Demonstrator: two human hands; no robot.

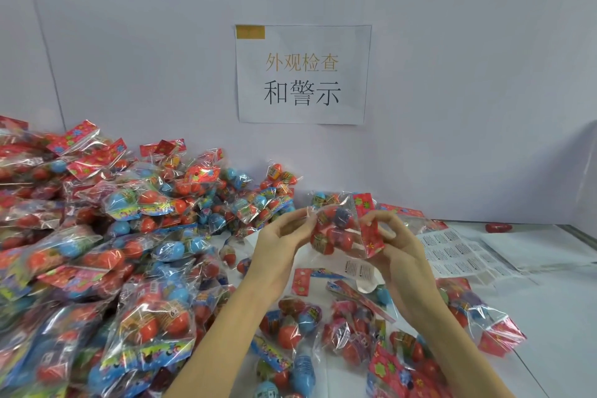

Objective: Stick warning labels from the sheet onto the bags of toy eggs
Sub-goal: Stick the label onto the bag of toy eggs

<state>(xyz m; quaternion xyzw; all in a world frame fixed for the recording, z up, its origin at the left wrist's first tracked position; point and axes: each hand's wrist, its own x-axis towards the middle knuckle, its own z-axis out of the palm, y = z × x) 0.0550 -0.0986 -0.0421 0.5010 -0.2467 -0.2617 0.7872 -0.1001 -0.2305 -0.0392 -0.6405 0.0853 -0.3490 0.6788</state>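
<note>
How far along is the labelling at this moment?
Done: hard to say; a few bags lie in front of the person, labels not readable. In hand: both the left hand and the right hand hold one bag up, and white label-like patches show near its lower edge. Left: the big pile on the left and the label sheet on the right.

Single head-worn view, forward and down, close over both hands, white table (549,317) and wall (452,74) beyond.
</note>
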